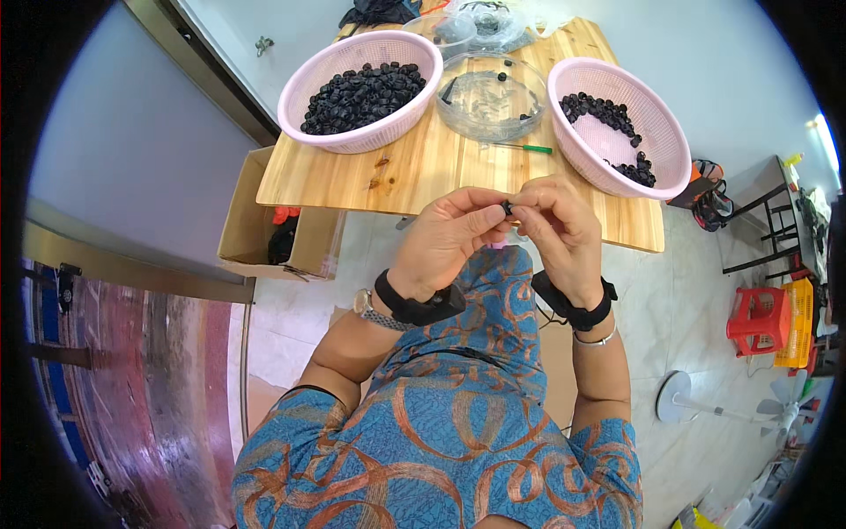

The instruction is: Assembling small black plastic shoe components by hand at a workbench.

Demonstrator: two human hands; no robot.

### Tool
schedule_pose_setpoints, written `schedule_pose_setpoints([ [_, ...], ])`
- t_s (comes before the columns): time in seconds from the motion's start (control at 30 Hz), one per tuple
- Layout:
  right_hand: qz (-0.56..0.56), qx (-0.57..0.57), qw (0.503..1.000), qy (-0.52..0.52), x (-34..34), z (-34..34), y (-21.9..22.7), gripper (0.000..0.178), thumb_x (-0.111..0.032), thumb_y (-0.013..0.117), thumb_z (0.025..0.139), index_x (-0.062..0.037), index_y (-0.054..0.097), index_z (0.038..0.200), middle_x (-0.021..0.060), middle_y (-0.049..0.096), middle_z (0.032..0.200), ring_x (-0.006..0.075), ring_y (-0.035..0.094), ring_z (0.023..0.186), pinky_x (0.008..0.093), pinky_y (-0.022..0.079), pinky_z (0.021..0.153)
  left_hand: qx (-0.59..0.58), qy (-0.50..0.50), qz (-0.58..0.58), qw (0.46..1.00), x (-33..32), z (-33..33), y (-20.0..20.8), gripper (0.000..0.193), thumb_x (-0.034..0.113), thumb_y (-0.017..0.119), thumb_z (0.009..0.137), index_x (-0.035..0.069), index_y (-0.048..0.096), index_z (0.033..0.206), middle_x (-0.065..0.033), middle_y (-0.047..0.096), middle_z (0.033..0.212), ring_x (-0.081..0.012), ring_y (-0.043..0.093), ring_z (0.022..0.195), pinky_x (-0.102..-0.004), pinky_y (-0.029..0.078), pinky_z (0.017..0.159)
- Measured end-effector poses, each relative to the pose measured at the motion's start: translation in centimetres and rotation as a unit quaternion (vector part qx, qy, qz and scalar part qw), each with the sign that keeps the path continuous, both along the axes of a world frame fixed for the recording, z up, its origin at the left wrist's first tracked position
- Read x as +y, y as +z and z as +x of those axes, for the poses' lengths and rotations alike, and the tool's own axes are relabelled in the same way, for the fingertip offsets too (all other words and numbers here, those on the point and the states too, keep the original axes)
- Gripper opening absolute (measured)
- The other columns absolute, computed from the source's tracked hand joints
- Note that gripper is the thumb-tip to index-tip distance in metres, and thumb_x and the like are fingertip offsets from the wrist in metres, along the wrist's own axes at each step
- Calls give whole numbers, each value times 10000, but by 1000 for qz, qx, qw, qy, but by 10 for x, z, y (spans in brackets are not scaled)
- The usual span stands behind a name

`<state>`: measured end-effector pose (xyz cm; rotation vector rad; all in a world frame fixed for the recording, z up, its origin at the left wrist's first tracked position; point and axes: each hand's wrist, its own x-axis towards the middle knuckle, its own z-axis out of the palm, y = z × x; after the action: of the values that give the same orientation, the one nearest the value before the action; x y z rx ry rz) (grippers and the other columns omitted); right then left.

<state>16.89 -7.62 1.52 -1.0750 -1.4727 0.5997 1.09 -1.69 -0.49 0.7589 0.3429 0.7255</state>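
Just off the near edge of the wooden table, my two hands meet over a small black part. Its kind is too small to make out. My left hand pinches it between thumb and forefinger. From the other side my right hand closes on the same part, its fingers covering some of it. Beyond my left hand stands a pink basket heaped with small black parts. A second pink basket, past my right hand, holds fewer black parts, gathered along its sides.
Between the baskets sits a clear round tray with a few black bits. A green-handled tool lies before it. Clear plastic bags are at the back. A cardboard box stands at left; a red stool and white fan at right.
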Motion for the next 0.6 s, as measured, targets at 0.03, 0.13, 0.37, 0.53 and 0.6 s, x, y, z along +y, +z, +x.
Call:
schedule_pose_setpoints([
  [0.03, 0, 0, 1000, 0, -2, -2, 0, 122, 48, 580, 785, 26, 585, 905, 74, 536, 900, 124, 551, 761, 220, 464, 637, 4, 6, -1, 1000, -2, 1, 1, 209, 72, 535, 877, 1, 560, 1071, -79, 625, 936, -123, 602, 815, -234, 500, 711],
  [0.13, 28, 6, 999, -17, -5, -6, -1, 111, 45, 571, 798, 19, 584, 905, 71, 528, 927, 120, 552, 770, 213, 468, 670, 3, 20, 8, 1000, -6, 2, 1, 210, 67, 537, 874, -2, 561, 1072, -77, 625, 920, -127, 607, 810, -237, 506, 723],
  [0.37, -5, 238, 970, 40, -4, -2, -12, 219, 41, 600, 788, 28, 578, 1005, 69, 498, 1029, 92, 526, 840, 203, 469, 727, -50, -24, -10, 998, -1, 13, 2, 184, 66, 539, 873, 6, 542, 1046, -67, 610, 925, -133, 606, 818, -243, 516, 738],
  [0.53, 26, 249, 968, 26, -7, 5, -22, 233, 40, 614, 777, 12, 585, 1006, 76, 504, 1061, 92, 514, 856, 214, 462, 745, -17, -44, -24, 999, 3, 30, -2, 139, 89, 539, 878, 35, 531, 1006, -56, 598, 934, -131, 602, 832, -249, 514, 744],
  [0.6, 45, 253, 966, 11, -11, 11, -26, 222, 40, 613, 779, 8, 586, 997, 76, 514, 1052, 94, 518, 854, 214, 462, 737, 6, -59, -3, 998, 0, 36, 1, 120, 84, 524, 884, 33, 530, 992, -61, 592, 951, -141, 595, 863, -271, 509, 767],
])
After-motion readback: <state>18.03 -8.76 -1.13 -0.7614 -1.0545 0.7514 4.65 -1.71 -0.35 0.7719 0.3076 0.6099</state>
